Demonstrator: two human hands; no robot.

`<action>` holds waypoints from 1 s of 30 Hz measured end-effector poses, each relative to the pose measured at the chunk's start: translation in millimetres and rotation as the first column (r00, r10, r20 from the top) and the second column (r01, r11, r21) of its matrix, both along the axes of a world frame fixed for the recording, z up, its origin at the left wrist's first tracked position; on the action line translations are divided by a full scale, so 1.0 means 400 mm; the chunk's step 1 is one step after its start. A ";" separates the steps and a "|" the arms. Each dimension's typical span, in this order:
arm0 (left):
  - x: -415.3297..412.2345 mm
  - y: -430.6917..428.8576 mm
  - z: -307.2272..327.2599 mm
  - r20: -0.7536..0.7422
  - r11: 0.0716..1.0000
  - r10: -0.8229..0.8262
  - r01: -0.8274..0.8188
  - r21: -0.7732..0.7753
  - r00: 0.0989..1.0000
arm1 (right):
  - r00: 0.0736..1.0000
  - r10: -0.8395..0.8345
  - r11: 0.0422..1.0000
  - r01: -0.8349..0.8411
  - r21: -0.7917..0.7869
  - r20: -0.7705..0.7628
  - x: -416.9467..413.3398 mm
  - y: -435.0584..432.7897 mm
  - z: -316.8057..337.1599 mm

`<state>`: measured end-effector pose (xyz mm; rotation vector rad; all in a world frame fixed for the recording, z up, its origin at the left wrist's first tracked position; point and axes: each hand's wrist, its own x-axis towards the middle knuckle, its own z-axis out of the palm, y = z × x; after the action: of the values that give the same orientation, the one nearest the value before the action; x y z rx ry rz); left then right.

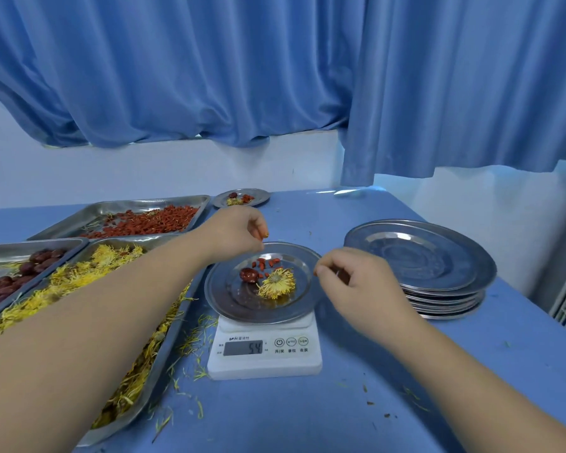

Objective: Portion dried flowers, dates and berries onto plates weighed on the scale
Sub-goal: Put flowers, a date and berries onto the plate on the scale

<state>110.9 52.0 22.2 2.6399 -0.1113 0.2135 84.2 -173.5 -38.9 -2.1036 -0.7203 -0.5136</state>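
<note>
A steel plate [223,297] rests on the white scale [264,351], whose display reads 54. On the plate lie a yellow dried flower [276,282], a dark red date [249,275] and several red berries [268,263]. My left hand [236,233] hovers over the plate's far left rim, its fingers curled and pinching something small and orange-red, probably berries. My right hand [350,276] is at the plate's right rim, fingers curled; a red speck shows at its fingertips.
Three steel trays stand at left: berries [144,222], dates [10,279], flowers [89,273]. A filled plate [241,197] sits at the back. A stack of empty plates [422,259] is at right. Loose petals litter the blue table [307,413].
</note>
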 end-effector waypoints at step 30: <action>-0.182 0.102 -0.101 -0.079 -0.021 -0.038 -0.080 -0.997 0.996 | 0.714 0.137 0.918 0.168 0.359 -0.687 -0.004 0.042 -0.042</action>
<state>38.0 93.0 -18.1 1.0596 0.1089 0.0997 82.6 -156.7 -55.6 -1.7082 -0.1206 0.1600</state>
